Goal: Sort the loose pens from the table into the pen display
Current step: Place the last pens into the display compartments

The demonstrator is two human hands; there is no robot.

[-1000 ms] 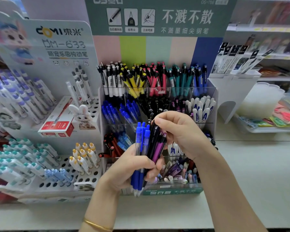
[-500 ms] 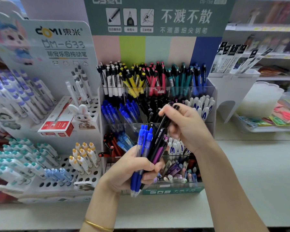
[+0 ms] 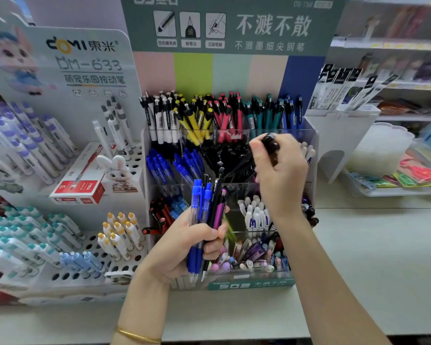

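The left hand gripped a bundle of pens upright in front of the pen display. Its fingers were curled tight round several blue barrels, some black ones and a purple one, with the tips pointing down. The right hand was raised over the display's middle tier, above the compartment of black pens. Its thumb and fingers were pinched on a dark pen, whose top end stuck out above the knuckles. That hand was blurred, so whether the pen's lower end touched the black pens could not be told. The display stood on the pale table, its back row filled with white, yellow, red, teal and blue pens. A gold bangle circled the left wrist.
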